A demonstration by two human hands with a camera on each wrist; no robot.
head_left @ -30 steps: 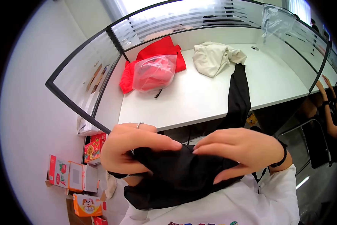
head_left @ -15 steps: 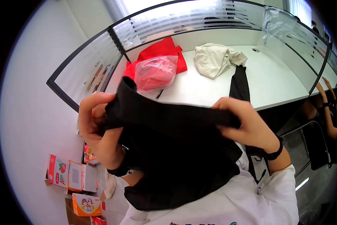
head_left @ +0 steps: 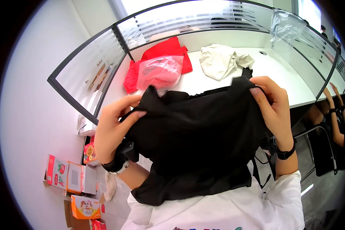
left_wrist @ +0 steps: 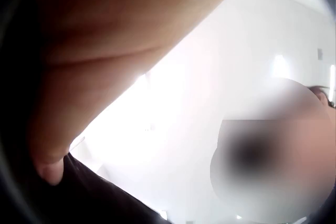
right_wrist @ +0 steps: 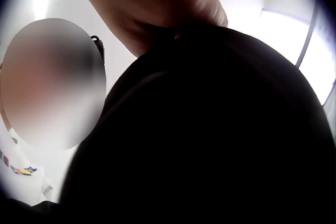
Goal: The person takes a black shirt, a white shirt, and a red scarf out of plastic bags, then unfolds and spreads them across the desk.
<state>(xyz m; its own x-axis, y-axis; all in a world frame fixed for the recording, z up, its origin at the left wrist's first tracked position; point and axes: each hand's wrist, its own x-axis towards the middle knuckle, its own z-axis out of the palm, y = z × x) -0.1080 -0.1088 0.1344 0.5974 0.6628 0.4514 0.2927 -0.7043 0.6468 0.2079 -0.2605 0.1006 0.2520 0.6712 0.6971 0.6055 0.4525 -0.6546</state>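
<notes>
A black garment (head_left: 203,134) is spread between my two hands in front of my chest, its lower edge lying over my white shirt (head_left: 226,205). My left hand (head_left: 113,124) pinches its upper left corner between thumb and fingers. At the upper right, my right hand (head_left: 276,109) grips the other corner, thumb on the near side. In the left wrist view the thumb (left_wrist: 51,171) presses against the dark cloth (left_wrist: 100,198). The right wrist view is mostly filled by the garment (right_wrist: 210,129), the fingertips hidden behind it.
Beyond my hands stands a white desk (head_left: 272,82) with glass partitions. On it lie red cloth (head_left: 165,50), a clear plastic bag (head_left: 161,73) with red contents and a cream garment (head_left: 218,63). Cartons (head_left: 86,207) sit on the floor at left; a chair (head_left: 322,153) and another person are at right.
The black garment was bunched low between my hands, then rose and spread out. My hands have moved up and farther apart, each now at an upper corner.
</notes>
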